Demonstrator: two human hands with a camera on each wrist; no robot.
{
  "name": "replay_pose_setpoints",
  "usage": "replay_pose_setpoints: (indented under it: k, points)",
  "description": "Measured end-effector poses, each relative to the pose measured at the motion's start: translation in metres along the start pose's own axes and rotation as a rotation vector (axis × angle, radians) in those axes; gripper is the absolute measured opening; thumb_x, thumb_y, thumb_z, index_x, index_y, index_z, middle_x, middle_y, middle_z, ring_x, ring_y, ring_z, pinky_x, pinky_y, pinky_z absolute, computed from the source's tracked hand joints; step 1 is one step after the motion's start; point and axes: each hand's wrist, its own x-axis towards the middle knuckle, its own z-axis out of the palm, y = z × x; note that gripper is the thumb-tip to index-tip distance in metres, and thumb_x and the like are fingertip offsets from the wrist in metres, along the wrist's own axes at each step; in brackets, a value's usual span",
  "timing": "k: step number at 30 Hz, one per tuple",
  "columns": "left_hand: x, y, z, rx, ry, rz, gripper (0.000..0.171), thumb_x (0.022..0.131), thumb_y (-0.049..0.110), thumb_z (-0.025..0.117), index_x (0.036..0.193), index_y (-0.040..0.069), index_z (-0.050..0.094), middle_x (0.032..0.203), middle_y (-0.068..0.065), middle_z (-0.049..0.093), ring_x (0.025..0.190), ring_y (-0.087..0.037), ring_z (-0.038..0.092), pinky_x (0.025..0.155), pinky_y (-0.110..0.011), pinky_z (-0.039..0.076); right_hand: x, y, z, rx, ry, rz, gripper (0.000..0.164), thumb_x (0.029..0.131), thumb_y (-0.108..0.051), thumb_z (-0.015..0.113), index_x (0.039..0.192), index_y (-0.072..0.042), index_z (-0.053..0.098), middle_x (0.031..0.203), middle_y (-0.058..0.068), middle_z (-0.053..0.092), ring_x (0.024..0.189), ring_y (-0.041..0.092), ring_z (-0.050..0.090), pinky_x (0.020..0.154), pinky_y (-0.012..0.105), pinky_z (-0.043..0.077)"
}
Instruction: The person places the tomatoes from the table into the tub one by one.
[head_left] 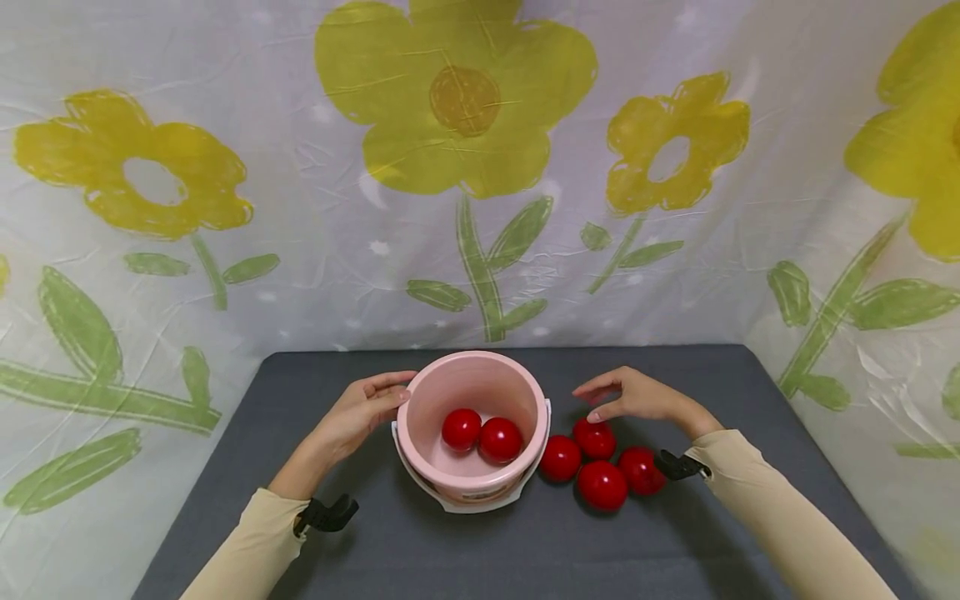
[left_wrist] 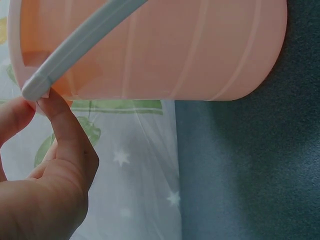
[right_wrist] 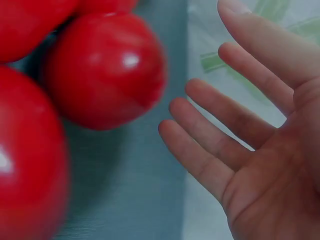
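A pink bucket [head_left: 474, 482] with a pale handle [left_wrist: 82, 47] stands upright on the table. Two glossy red balls [head_left: 500, 440] lie inside it. My left hand [head_left: 367, 415] pinches the bucket at its left rim, thumb and finger right by the handle's end. To the bucket's right several more red balls [head_left: 602, 486] sit close together on the tabletop. Over the rear of that group hovers my right hand [head_left: 633, 397], holding nothing. In the right wrist view its fingers [right_wrist: 205, 165] are spread and nearly straight, beside the nearest red ball [right_wrist: 105, 70].
The dark grey table [head_left: 450, 567] ends at the back against a hanging cloth [head_left: 337, 250] printed with yellow flowers, which also runs along both sides. Each wrist wears a black strap [head_left: 327, 514] at the edge of a beige sleeve [head_left: 255, 542].
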Motion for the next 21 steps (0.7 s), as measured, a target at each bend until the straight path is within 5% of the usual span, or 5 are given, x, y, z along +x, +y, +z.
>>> replay_pose_setpoints:
  k: [12, 21]
  points:
    - [0.001, -0.001, -0.001, 0.003, -0.003, 0.006, 0.057, 0.098, 0.016, 0.061, 0.147, -0.003, 0.04, 0.107, 0.006, 0.067, 0.1, -0.005, 0.066, 0.089, -0.022, 0.057, -0.009, 0.027, 0.022, -0.013, -0.034, -0.017, 0.052, 0.087, -0.027, 0.077, 0.131, -0.004, 0.063, 0.131, 0.016, 0.066, 0.122, 0.037, 0.061, 0.1, 0.049, 0.051]
    - [0.0, -0.001, 0.0, -0.007, -0.001, 0.0, 0.058, 0.098, 0.018, 0.062, 0.148, -0.002, 0.04, 0.112, 0.004, 0.067, 0.102, -0.006, 0.066, 0.089, -0.021, 0.056, -0.008, 0.029, 0.028, -0.004, -0.024, -0.007, 0.049, 0.085, -0.025, 0.079, 0.129, -0.007, 0.066, 0.122, 0.012, 0.071, 0.109, 0.025, 0.065, 0.086, 0.02, 0.052]
